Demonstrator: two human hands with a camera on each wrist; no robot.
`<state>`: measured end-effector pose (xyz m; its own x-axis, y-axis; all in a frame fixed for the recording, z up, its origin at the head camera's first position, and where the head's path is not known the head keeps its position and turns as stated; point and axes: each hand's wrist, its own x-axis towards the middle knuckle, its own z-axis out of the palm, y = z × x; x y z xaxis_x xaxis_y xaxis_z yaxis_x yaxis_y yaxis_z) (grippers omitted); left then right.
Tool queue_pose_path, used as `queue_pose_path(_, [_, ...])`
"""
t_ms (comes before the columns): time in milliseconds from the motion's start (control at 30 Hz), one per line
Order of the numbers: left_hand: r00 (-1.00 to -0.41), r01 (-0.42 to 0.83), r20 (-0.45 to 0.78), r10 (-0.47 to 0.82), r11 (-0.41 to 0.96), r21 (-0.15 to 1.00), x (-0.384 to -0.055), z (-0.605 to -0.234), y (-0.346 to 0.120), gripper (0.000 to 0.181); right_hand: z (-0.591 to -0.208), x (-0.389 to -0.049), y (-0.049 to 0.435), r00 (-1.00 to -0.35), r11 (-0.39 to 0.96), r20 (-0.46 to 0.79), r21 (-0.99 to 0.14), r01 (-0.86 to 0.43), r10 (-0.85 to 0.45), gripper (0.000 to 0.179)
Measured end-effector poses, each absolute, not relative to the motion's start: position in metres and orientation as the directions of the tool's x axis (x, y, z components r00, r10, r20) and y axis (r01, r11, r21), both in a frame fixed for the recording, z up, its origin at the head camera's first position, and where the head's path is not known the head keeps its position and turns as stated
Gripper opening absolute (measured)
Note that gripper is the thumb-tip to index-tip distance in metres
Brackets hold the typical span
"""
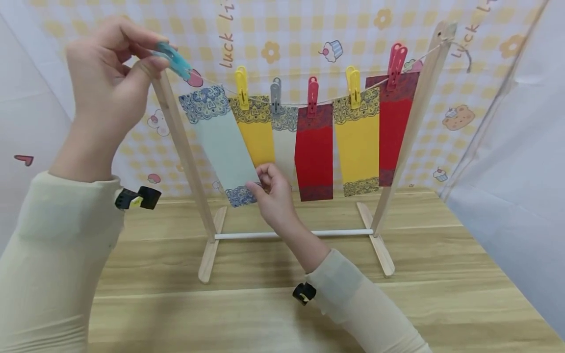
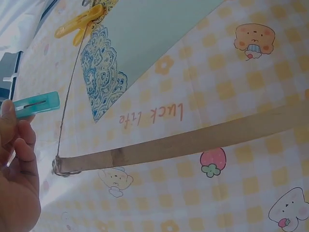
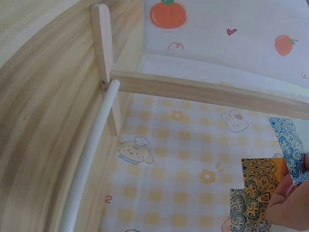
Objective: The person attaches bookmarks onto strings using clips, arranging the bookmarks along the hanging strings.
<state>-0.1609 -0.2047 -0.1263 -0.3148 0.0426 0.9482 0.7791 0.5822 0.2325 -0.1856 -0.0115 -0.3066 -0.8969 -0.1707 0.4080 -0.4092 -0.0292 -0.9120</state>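
Observation:
My left hand [image 1: 112, 73] pinches a teal clothespin [image 1: 173, 60] between thumb and fingers, close to the string's left end. Below it, a pale blue card [image 1: 225, 142] with patterned ends hangs at a tilt in front of the string. My right hand [image 1: 275, 196] pinches that card near its lower patterned end. In the left wrist view, the clothespin [image 2: 38, 104] appears apart from the card [image 2: 104, 72]. Behind the card, a yellow card [image 1: 258, 139] is partly covered; a yellow clothespin [image 1: 242, 88] holds it on the string.
Farther right, a grey clothespin [image 1: 275, 95], a red clothespin [image 1: 312, 95] and others hold a red card [image 1: 314, 152], a yellow card [image 1: 358, 147] and more. The string spans a wooden stand [image 1: 185, 157] with a white crossbar [image 1: 326, 233] on a wood-grain table [image 1: 185, 314].

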Motion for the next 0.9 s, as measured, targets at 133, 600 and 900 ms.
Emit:
queue_pose_path(133, [-0.309,0.782,0.949,0.064,0.585,0.215,-0.163,-0.124,-0.203,0.013,-0.306,-0.186,-0.013,-0.893,-0.055,0.42,-0.907,-0.417,-0.161,0.02])
queue_pose_path(600, [-0.406,0.779,0.908,0.098,0.557,0.288,-0.174,-0.123,-0.208,0.01,-0.303,-0.189,-0.015,-0.879,-0.027,0.454,-0.89,-0.455,-0.148,0.019])
queue_pose_path(900, [-0.571,0.705,0.82,0.022,0.526,0.476,-0.176,-0.121,-0.207,0.017,-0.304,-0.191,-0.016,-0.886,-0.024,0.442,-0.896,-0.443,-0.14,0.019])
